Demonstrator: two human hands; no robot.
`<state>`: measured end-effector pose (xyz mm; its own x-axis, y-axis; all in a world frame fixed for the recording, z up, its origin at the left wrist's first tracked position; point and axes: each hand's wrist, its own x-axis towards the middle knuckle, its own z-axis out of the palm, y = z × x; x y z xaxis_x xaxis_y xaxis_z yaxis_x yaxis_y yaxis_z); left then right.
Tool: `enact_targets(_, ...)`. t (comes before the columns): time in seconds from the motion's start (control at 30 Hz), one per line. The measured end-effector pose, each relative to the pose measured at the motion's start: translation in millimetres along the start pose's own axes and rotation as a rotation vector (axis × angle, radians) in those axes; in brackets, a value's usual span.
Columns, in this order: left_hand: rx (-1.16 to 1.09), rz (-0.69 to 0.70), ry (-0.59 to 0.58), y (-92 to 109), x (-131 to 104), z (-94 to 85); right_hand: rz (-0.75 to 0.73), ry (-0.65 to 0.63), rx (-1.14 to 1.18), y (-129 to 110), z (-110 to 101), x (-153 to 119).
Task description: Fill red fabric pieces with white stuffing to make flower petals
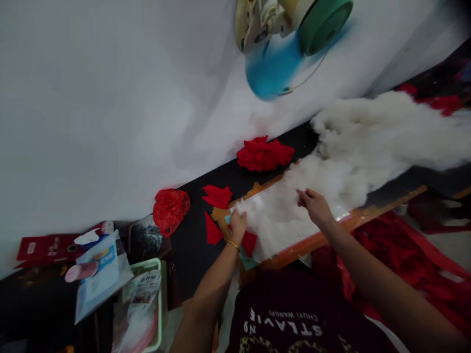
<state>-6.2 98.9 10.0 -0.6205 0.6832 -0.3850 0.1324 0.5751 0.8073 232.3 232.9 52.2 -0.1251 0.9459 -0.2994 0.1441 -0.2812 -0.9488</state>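
My left hand [238, 225], with a gold bracelet at the wrist, is closed at the left end of the board. A red cloth piece [249, 243] shows at both sides of its fingers, and white fluff touches the fingertips. Closed in a pinch, my right hand [312, 205] is over the white stuffing fibre [334, 176]; whether any fibre is between its fingertips is too blurred to see. Thin fibre covers much of the white-topped board with brown taped edges [309, 244], and a large heap rises to the right.
Red cloth pieces [217, 196] and a red cloth pile [265, 154] lie on the black table [191, 260]. A red plastic bag [171, 212] sits at its left end. Beyond are a pale green basket [160, 304] and papers. A blue bucket [272, 68] is near the wall.
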Motion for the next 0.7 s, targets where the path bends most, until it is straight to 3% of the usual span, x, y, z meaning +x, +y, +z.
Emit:
enact_targets(0.13, -0.088, 0.072, -0.066, 23.3, -2.0, 9.1, 0.020, -0.116, -0.001, -1.9, -11.3, -23.6)
enact_targets(0.23, -0.144, 0.175, -0.058, 37.4, -23.4, 6.8, 0.024, -0.147, -0.004, 3.7, -0.6, -47.7)
enact_targets(0.37, -0.196, 0.180, -0.331, 47.0, -61.5, 6.4, 0.079, -0.258, 0.014, 7.2, 28.3, -76.1)
enact_targets(0.43, -0.196, 0.161, -0.392, 47.6, -73.5, 6.8, 0.085, -0.330, -0.016, 6.5, 39.3, -85.5)
enact_targets(0.53, -0.178, 0.162, -0.327, 43.4, -78.1, 2.8, 0.071, -0.343, -0.075, 7.4, 44.2, -91.9)
enact_targets(0.7, -0.198, 0.094, -0.212, 32.5, -75.5, -8.5, 0.050, -0.241, -0.075, 14.5, 36.8, -92.7)
